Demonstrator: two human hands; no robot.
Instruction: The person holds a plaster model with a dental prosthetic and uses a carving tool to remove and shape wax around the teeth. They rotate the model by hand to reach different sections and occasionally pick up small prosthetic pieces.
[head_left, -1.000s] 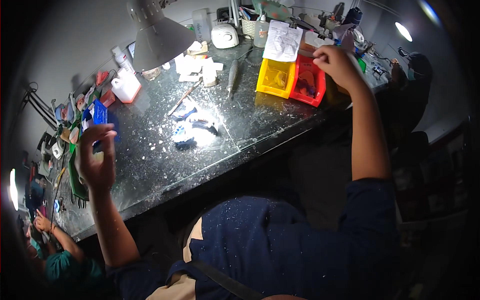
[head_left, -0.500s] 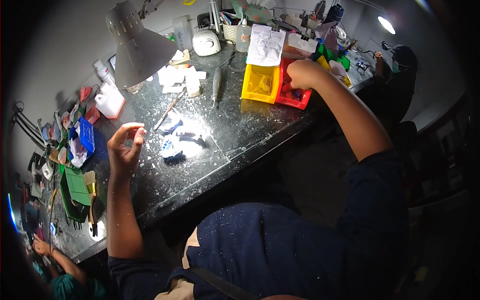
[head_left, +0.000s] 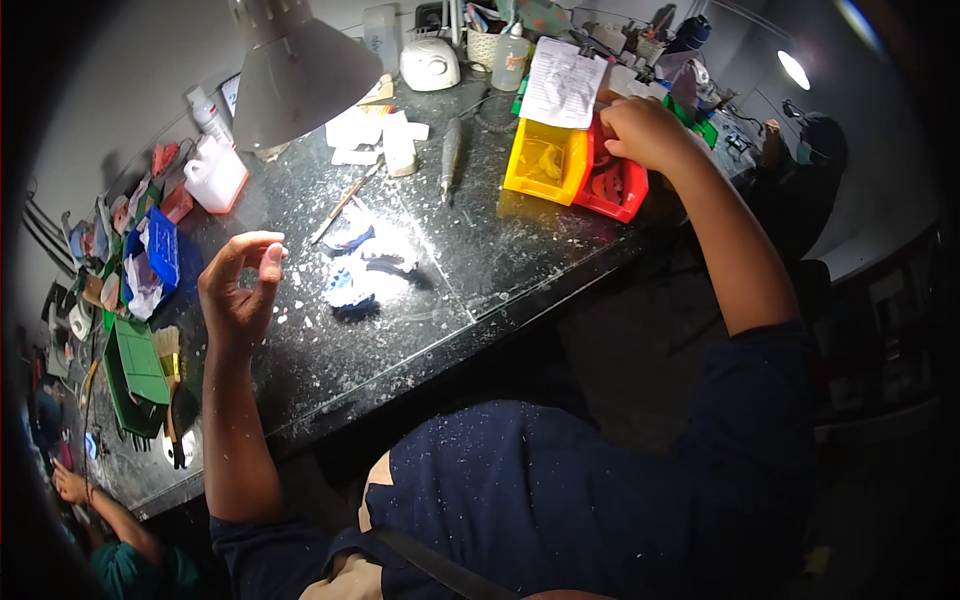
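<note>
Right hand (head_left: 645,130) is out at the far end of the table (head_left: 470,290), fingers curled down into the red bin (head_left: 612,190); whether it grips anything in there cannot be told, the fingertips are hidden by the bin's rim. Just beside the red bin, touching it on the left, sits the yellow bin (head_left: 545,162), and a white paper slip (head_left: 563,85) leans up behind the two.

Left hand (head_left: 240,290) is raised above the table's near-left part, palm toward the person, thumb and forefinger bent toward each other with a small gap; nothing visible is held between them.

Between the two hands, under the glare of the grey lamp shade (head_left: 300,70), lie the blue-and-white dental casts (head_left: 362,272) on the dark, dust-speckled surface. A thin brush (head_left: 345,200) lies aslant just behind them, and a grey handpiece (head_left: 450,155) lies farther back toward the bins. White plaster blocks (head_left: 385,135) sit near the lamp.

Far left: a white jug (head_left: 215,175) with a red base, a blue tray (head_left: 160,250), a green tray (head_left: 135,365) and a flat brush (head_left: 172,385) beside it. Another person's hand (head_left: 70,485) shows at the lower left corner.
</note>
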